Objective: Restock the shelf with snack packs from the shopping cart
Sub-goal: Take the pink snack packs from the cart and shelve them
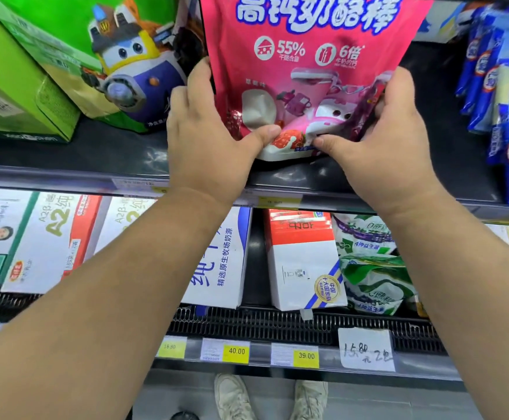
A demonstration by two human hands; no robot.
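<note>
Hands: left hand [208,137] and right hand [383,140] both clamp the lower corners of the pink snack pack [304,65], thumbs pinching its front near the bottom edge, fingers wrapped round the sides. The pack stands upright between the hands, its base at the dark shelf [101,153]; whether it touches, I cannot tell. Likely step: seating it. Set the base flat, face forward, and let go only once it stands alone. Green cartoon pack [126,71] sits just left of the left hand, blue packs [483,65] right of the right hand. Forearms reach up and forward, converging.
</note>
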